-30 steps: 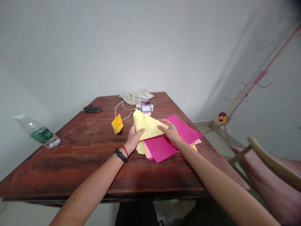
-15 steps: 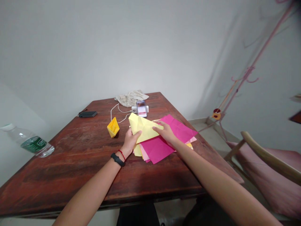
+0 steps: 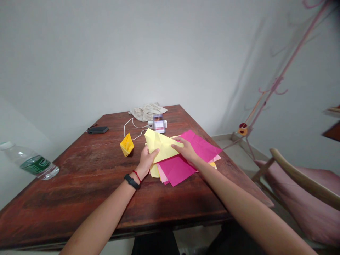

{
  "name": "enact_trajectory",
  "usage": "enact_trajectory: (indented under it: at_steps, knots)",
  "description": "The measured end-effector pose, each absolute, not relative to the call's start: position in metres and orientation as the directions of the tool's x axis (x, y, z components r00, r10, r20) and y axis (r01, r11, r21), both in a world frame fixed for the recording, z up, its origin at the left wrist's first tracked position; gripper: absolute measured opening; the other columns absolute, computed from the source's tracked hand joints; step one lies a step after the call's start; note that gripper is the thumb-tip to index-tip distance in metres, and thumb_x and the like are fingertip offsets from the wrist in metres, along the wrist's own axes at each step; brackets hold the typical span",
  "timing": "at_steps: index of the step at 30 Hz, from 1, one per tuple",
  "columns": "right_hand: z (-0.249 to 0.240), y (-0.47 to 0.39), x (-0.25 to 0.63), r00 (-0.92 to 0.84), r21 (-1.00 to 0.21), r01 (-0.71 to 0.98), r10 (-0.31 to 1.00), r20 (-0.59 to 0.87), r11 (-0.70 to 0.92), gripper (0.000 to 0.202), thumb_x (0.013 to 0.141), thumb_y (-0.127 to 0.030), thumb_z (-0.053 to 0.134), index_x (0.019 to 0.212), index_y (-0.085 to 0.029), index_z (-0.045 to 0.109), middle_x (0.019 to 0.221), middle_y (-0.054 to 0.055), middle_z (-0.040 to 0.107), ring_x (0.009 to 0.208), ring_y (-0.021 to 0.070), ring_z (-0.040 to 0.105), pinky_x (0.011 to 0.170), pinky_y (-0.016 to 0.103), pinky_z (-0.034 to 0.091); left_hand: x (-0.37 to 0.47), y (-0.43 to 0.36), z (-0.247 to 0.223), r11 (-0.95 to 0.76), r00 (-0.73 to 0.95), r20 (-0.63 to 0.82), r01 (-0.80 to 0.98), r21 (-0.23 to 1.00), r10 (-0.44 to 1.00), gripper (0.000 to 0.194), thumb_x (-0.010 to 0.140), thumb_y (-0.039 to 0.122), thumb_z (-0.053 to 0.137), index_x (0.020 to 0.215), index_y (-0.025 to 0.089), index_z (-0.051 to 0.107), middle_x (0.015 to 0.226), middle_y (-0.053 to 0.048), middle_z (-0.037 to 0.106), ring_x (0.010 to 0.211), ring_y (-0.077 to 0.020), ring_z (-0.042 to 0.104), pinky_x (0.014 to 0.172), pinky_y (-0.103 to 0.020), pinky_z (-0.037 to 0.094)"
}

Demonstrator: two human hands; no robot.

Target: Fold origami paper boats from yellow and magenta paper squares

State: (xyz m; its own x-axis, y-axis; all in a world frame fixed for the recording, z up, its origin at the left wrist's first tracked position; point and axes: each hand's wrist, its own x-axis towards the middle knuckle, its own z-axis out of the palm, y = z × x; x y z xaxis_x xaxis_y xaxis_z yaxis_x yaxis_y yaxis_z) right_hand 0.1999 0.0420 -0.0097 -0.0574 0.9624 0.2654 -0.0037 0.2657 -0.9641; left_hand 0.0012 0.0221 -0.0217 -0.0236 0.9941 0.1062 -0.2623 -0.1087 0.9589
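Between both hands I hold a folded sheet of pale yellow paper (image 3: 162, 146), creased and tilted above the stack. My left hand (image 3: 147, 157) pinches its lower left edge, thumb in front and fingers hidden behind. At its right end, my right hand (image 3: 186, 150) grips it, thumb on the front face. Beneath lies a large magenta sheet (image 3: 202, 147) with creases, on top of pink, yellow and other pale sheets that stick out at the edges. A folded golden-yellow paper piece (image 3: 126, 145) stands to the left of my left hand.
A phone (image 3: 159, 126) leans on a white device with a white cable (image 3: 124, 127) behind the paper. Further back is a crumpled cloth (image 3: 145, 112). A black power bank (image 3: 98, 130) and a water bottle (image 3: 37, 164) are left; a chair (image 3: 294, 177) stands right of the wooden table (image 3: 87, 177).
The whole view has shifted slightly, so things sit a little further left. Both hands keep the same grip on the pale yellow paper.
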Motion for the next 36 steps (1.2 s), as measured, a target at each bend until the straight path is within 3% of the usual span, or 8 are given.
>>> enact_trajectory:
  at_steps: [36]
  knots:
    - [-0.0101, 0.0422, 0.2013, -0.071, -0.965, -0.005, 0.962, 0.263, 0.263, 0.027, 0.075, -0.035, 0.074, 0.099, -0.024, 0.070, 0.106, 0.005, 0.073, 0.095, 0.0239, 0.068, 0.084, 0.038, 0.055, 0.0014, 0.0209, -0.0181, -0.130, -0.047, 0.122, -0.254, 0.958, 0.991, 0.053, 0.065, 0.032, 0.084, 0.110, 0.016, 0.061, 0.111, -0.013, 0.074, 0.091, -0.0273, 0.072, 0.080, -0.039, 0.057]
